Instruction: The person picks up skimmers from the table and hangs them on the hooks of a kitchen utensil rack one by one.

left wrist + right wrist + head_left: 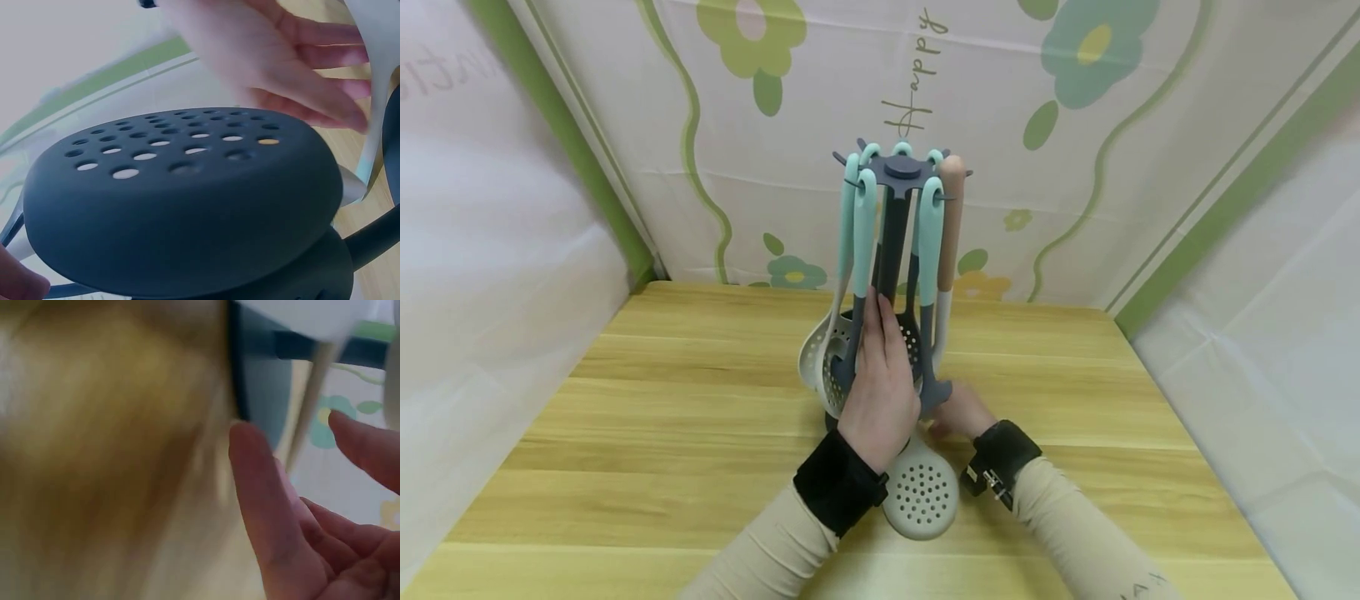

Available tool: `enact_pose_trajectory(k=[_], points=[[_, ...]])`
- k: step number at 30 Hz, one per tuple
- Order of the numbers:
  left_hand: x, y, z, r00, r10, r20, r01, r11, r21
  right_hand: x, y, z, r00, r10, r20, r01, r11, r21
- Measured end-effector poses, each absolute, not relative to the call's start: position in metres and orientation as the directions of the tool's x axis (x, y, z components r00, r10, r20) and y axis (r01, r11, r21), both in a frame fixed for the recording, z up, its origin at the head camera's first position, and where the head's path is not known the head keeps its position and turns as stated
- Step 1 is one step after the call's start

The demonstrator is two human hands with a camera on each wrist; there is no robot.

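Observation:
A utensil stand with a dark grey top (pixel 902 169) holds several hanging kitchen tools, mostly mint-handled, and one with a brown handle (pixel 951 225). My left hand (pixel 883 400) reaches in among them, its visible fingers straight and pointing up near the dark post (pixel 894 242). A dark perforated utensil head (pixel 181 194) fills the left wrist view, a left fingertip (pixel 22 278) at its edge. My right hand (pixel 961 411) is low by the stand's right side, beside a dark utensil end (pixel 936 393); its fingers are loosely extended, thumb apart. A pale perforated head (pixel 922 496) shows in front, its handle hidden.
The wooden table (pixel 685 433) spreads out around the stand. Behind it hangs a flower-printed curtain (pixel 820 100), with pale fabric walls (pixel 490 275) at both sides. Pale skimmer heads (pixel 812 354) hang on the stand's left.

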State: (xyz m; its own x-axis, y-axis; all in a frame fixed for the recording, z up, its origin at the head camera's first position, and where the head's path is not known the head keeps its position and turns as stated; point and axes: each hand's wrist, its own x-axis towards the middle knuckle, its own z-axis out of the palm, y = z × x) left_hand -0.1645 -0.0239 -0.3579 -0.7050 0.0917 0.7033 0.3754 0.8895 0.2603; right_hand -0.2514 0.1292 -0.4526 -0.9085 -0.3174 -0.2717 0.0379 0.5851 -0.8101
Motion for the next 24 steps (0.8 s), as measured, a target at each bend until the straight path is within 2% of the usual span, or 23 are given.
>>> enact_pose_trajectory(k=[5,13,19,24], points=[[-0.165,-0.023,-0.358,-0.704,0.083,0.705,0.388,0.877,0.284,-0.250,0.128,-0.458,-0.858,-0.390,-0.336,0.090,0.529,-0.844],[-0.164,-0.020,-0.357,-0.710,0.038,0.704,0.372,0.868,0.328,-0.251,0.128,-0.460,-0.791,-0.521,-0.322,0.064,0.452,-0.890],[-0.166,-0.018,-0.358,-0.716,0.010,0.698,0.353,0.868,0.350,-0.250,0.134,-0.462,-0.815,-0.477,-0.327,0.096,0.446,-0.890],[-0.170,-0.017,-0.361,-0.707,0.015,0.707,0.343,0.882,0.324,-0.247,0.147,-0.450,-0.832,-0.460,-0.310,0.097,0.429,-0.898]])
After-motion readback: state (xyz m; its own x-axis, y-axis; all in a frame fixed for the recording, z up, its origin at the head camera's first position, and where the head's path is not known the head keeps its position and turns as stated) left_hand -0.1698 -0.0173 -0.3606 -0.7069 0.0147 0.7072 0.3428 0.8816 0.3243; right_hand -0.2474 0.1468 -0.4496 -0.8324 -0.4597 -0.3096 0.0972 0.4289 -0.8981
